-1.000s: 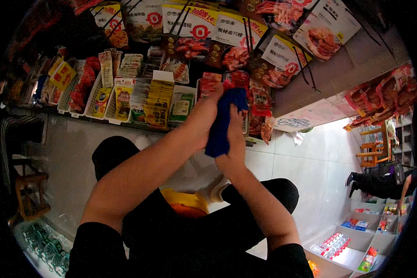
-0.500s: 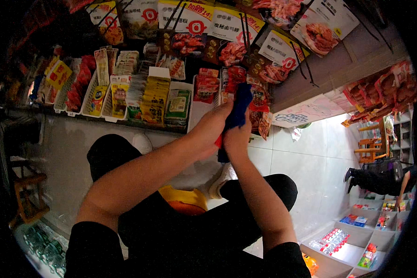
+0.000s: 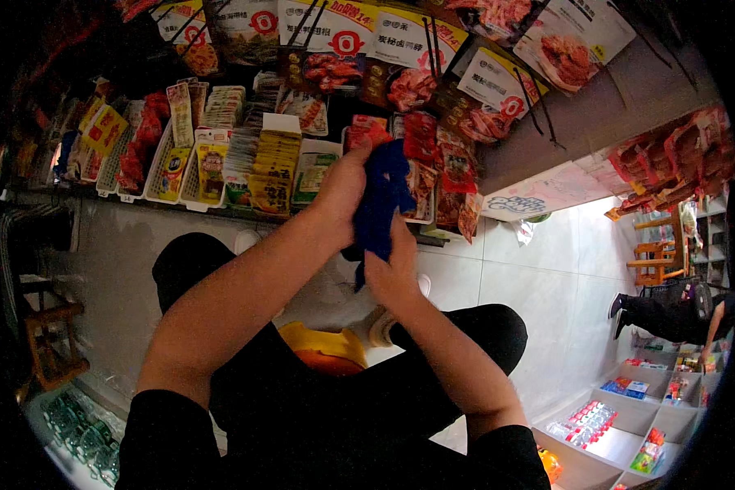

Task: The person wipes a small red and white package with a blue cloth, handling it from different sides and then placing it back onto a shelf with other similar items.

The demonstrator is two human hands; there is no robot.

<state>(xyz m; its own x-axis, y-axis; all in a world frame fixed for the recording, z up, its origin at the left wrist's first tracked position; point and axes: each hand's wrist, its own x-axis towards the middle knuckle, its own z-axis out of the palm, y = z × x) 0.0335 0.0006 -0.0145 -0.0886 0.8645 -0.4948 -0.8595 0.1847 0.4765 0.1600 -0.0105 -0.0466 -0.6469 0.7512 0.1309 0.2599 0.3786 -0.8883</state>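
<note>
A dark blue cloth [image 3: 381, 192] hangs bunched between my two hands, in front of the snack shelf. My left hand [image 3: 340, 196] is closed on its left side, with the fingers mostly behind the cloth. Lower down, my right hand [image 3: 394, 265] grips the cloth's bottom part, thumb pointing up. Something red [image 3: 373, 131] shows just above my left fingertips; I cannot tell if it is held or lies in the bin behind. Red snack packets [image 3: 420, 135] fill the bin beyond the cloth. Yellow packets [image 3: 276, 167] stand in a box left of my left hand.
White baskets [image 3: 157, 167] of packets line the shelf to the left. Large pouches [image 3: 327, 49] hang above. A yellow-orange stool [image 3: 327, 347] sits below me. At right, a person in dark clothes [image 3: 670, 322] reaches into grey compartments [image 3: 621, 408]. Bottles [image 3: 82, 433] stand lower left.
Both hands have moved left with the blue cloth. The cloth, narrow and folded before, is now spread wider between them. My right hand has dropped lower.
</note>
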